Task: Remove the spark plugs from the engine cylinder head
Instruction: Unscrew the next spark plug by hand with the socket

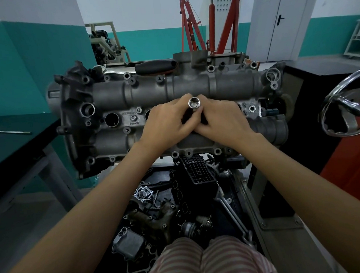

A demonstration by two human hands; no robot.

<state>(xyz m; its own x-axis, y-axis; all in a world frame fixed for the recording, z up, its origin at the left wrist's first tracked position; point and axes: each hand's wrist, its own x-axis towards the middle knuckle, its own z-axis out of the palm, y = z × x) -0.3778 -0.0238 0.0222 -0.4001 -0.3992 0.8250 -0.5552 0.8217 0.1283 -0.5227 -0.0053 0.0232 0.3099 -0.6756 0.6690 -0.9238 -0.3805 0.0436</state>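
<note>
Head view. Both hands meet mid-head on the grey cast-aluminium engine cylinder head [147, 90]: left hand [169, 118] and right hand [219, 117] pressed together, fingers curled round a chrome spark-plug socket [194, 103]. Socket stands roughly upright over a hidden middle well, long axis vertical, open drive end up toward the camera. Open plug well [112, 119] lies left. Risk, my judgement: tilted socket side-loads the plug, cracking its insulator; loose grip drops it into the well.

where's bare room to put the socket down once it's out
Free: the dark tabletop left of the cylinder head, bare beyond a thin rod. Crowded: the parts pile below the head, and the head's far edge, where a black-handled tool lies.
</note>
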